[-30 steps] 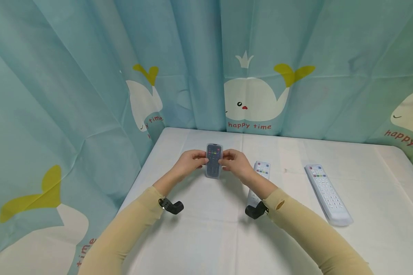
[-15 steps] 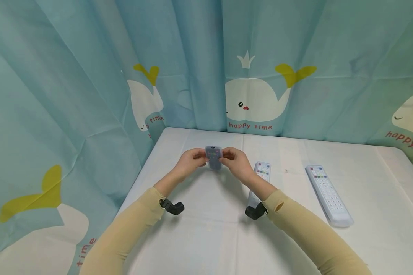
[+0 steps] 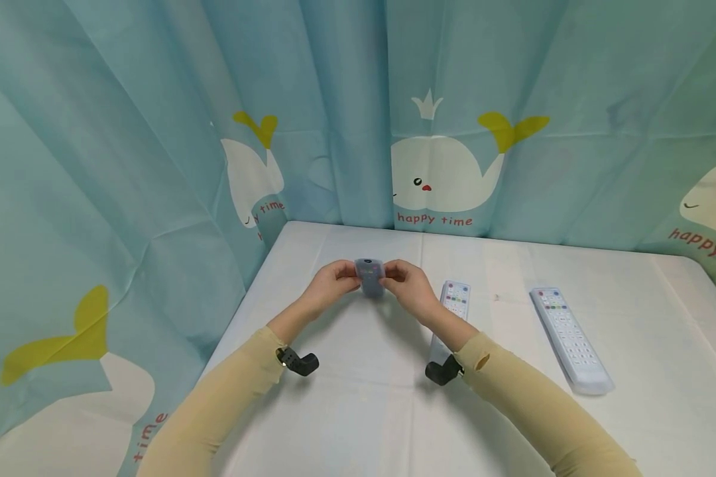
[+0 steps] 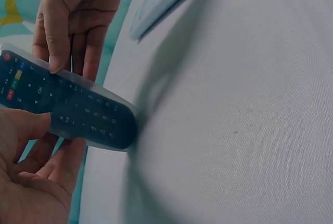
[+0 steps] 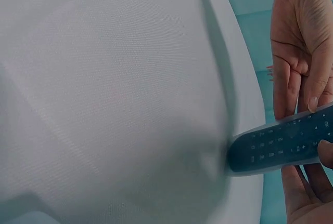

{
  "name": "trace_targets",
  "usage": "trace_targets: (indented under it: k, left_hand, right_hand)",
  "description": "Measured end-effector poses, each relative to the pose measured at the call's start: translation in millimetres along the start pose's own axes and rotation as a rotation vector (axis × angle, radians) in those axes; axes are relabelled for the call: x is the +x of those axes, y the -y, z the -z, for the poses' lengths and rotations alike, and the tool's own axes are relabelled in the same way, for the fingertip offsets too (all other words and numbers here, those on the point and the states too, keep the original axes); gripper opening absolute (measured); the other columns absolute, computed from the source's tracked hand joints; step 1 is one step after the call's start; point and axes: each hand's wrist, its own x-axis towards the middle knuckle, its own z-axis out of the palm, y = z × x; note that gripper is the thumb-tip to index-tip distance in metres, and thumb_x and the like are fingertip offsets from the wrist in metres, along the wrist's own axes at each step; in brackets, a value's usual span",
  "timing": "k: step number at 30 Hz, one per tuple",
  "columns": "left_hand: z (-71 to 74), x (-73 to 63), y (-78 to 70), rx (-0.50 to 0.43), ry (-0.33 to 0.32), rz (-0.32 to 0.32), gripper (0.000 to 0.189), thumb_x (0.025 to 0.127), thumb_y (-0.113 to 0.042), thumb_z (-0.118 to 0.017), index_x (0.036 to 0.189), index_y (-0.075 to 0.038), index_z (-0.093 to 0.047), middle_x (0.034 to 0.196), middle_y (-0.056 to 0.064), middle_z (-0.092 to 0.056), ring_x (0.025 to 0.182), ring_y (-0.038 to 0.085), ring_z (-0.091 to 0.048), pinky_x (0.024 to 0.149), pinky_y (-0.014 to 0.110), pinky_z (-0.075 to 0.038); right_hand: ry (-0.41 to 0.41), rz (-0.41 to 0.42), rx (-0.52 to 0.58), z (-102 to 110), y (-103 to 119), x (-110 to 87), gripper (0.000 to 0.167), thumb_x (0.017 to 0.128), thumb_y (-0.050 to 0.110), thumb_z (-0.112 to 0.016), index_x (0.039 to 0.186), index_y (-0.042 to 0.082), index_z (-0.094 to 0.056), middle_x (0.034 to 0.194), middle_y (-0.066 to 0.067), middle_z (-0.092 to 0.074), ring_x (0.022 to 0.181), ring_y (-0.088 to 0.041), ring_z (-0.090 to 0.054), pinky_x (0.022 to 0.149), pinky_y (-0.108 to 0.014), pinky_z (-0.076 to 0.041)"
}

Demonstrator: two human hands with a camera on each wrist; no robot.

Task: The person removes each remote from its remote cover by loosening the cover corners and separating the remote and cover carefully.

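A dark remote control (image 3: pixel 371 279) in a clear cover stands on end at the far left of the white table. My left hand (image 3: pixel 329 285) pinches its left edge between thumb and fingers, and my right hand (image 3: pixel 412 285) pinches the opposite edge. Its lower end seems to meet the tabletop in the left wrist view, where the buttons of the remote control (image 4: pixel 67 99) show. In the right wrist view, the end of the remote control (image 5: pixel 276 143) lies close to the table surface.
Partly hidden under my right forearm lies a white remote control (image 3: pixel 455 298). Another white remote control (image 3: pixel 571 341) rests farther right on the white table (image 3: pixel 358 411). A blue curtain (image 3: pixel 334 119) with whale prints hangs behind and to the left.
The dark remote control has tilted, so its face now looks foreshortened in the head view and its top end sits slightly lower. Both hands keep their hold and have barely shifted.
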Motion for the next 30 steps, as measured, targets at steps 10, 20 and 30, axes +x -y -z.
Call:
trace_targets:
  k: [10, 20, 30]
  left_hand:
    - [2.1, -2.6, 0.1, -0.012, 0.025, 0.039, 0.023, 0.102, -0.003, -0.055, 0.121, 0.005, -0.064, 0.123, 0.016, -0.065, 0.118, 0.029, -0.062, 0.097, 0.034, -0.054]
    - [8.5, -9.5, -1.2, -0.069, 0.066, 0.233, 0.038, 0.104, -0.015, -0.053, 0.132, 0.009, -0.058, 0.132, 0.023, -0.062, 0.117, 0.033, -0.066, 0.093, 0.037, -0.057]
    - [11.0, -16.0, 1.1, -0.222, 0.147, 0.332, 0.038, 0.104, -0.015, -0.053, 0.132, 0.010, -0.058, 0.127, 0.030, -0.063, 0.095, 0.025, -0.073, 0.084, 0.035, -0.060]
  right_hand:
    - [0.013, 0.010, -0.012, -1, -3, -5.0, 0.020, 0.099, 0.002, -0.066, 0.119, -0.001, -0.066, 0.117, -0.014, -0.069, 0.112, -0.029, -0.064, 0.096, -0.040, -0.054]
    - [0.043, 0.055, -0.038, -1, -5, -11.5, 0.018, 0.097, 0.000, -0.067, 0.115, 0.000, -0.068, 0.113, -0.012, -0.070, 0.111, -0.028, -0.065, 0.094, -0.039, -0.055]
    - [0.064, 0.083, -0.044, -4, -7, -16.4, 0.016, 0.095, -0.002, -0.068, 0.111, 0.002, -0.070, 0.112, -0.010, -0.071, 0.118, -0.032, -0.064, 0.096, -0.042, -0.054]
